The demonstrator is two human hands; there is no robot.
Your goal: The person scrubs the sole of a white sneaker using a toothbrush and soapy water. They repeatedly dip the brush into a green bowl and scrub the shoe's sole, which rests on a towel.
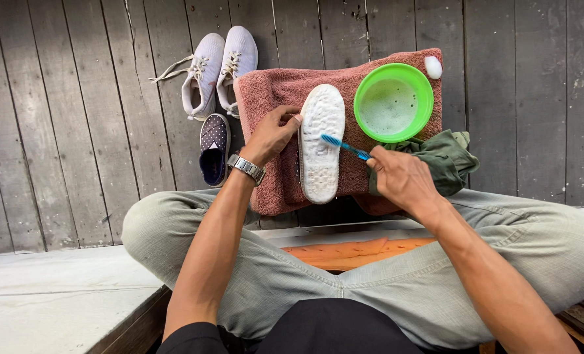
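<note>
Left hand (273,134): the fingers are curled over the left edge of the white shoe (321,142), thumb on the sole near the toe end, and the shoe is pinned sole-up.
Right hand (402,178): a closed grip is kept on the blue toothbrush (344,147), the handle vanishing into the fist.
Toothbrush: it is held slanting up and to the left from the right fingers, the bristle head laid on the sole just right of the left thumb.
White shoe: it is seen lying lengthwise between the two hands on the pink towel (285,92), the pale tread turned upward, heel end nearest the knees.
Pink towel: it is spread on the grey plank floor (75,131) under both sets of fingers and beyond them.
Green bowl (393,102): it is set on the towel just beyond the right fingers, foamy water inside.
White lump (433,67): it is spotted at the towel's far corner, past the bowl; what it is cannot be told.
Green cloth (446,157): it is bunched right beside the right fingers, touching the towel's edge.
Pair of white sneakers (216,69): they are parked side by side beyond and left of the left fingers.
Dotted dark shoe (213,147): it is laid just left of the left wrist.
Wristwatch (246,168): a metal band is worn on the left wrist.
Legs (383,262): they are folded crosswise in pale trousers, below both hands.
</note>
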